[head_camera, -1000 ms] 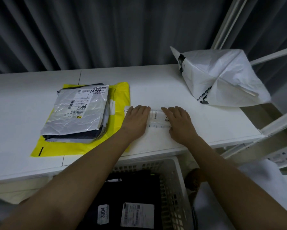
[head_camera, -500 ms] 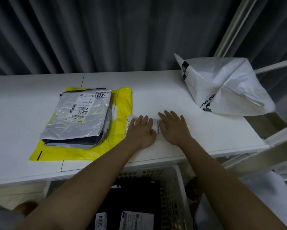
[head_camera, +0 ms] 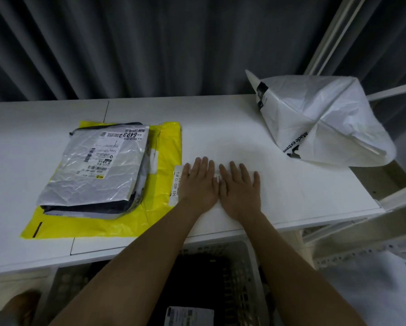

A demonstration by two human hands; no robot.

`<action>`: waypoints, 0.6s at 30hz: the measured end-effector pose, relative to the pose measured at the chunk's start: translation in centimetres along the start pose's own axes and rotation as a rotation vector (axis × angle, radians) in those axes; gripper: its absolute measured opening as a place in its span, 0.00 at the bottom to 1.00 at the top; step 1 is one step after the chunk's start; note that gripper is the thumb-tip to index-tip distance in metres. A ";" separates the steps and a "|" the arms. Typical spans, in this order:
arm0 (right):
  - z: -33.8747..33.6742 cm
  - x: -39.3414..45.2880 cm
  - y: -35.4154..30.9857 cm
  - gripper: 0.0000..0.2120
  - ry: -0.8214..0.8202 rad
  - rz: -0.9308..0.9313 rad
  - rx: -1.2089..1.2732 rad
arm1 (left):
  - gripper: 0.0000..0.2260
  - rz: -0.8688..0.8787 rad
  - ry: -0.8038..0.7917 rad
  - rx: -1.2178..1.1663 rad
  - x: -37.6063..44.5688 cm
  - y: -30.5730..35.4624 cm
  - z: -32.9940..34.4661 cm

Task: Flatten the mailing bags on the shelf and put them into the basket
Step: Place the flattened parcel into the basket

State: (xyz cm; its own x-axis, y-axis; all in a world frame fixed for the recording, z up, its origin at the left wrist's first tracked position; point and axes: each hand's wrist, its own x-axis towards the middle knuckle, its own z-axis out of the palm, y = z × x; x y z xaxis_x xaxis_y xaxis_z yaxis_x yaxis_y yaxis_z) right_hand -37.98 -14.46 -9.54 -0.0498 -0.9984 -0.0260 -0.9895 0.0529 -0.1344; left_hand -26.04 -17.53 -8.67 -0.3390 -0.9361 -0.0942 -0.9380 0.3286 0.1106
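A small white mailing bag [head_camera: 176, 184] with a printed label lies on the white shelf [head_camera: 220, 128]. My left hand [head_camera: 198, 184] and my right hand [head_camera: 240, 189] press flat on it side by side, fingers straight, hiding most of it. To the left, a silver mailing bag [head_camera: 96, 165] tops a stack of dark bags on a yellow bag [head_camera: 169, 142]. A puffed-up white mailing bag [head_camera: 319, 118] stands at the shelf's right end. Below the shelf's front edge sits the white basket [head_camera: 251, 260], holding a black bag [head_camera: 197, 278] with a label.
Grey curtains hang behind the shelf. White metal rack posts [head_camera: 326, 43] and rails rise at the right, with a perforated rail [head_camera: 362, 252] lower down. A foot shows at the bottom left beside the basket.
My two hands have slid closer together on the small white bag, covering more of its label. The view has shifted slightly; the other bags have not moved.
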 end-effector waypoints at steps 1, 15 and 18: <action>0.1 -0.1 -0.1 0.36 0.017 -0.007 0.005 | 0.25 0.002 0.015 0.005 -0.1 -0.1 0.2; 1.3 0.1 0.1 0.36 0.045 0.005 0.007 | 0.34 -0.001 0.057 0.005 0.1 0.0 1.9; 1.4 0.1 0.2 0.36 0.064 0.003 0.038 | 0.30 -0.007 0.050 -0.005 0.2 0.0 1.9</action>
State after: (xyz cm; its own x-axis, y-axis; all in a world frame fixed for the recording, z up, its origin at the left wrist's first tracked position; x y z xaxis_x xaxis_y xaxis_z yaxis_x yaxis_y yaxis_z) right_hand -37.97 -14.52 -10.97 -0.0629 -0.9974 0.0366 -0.9835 0.0557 -0.1723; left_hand -26.23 -17.43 -10.61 -0.3283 -0.9435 -0.0457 -0.9398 0.3215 0.1155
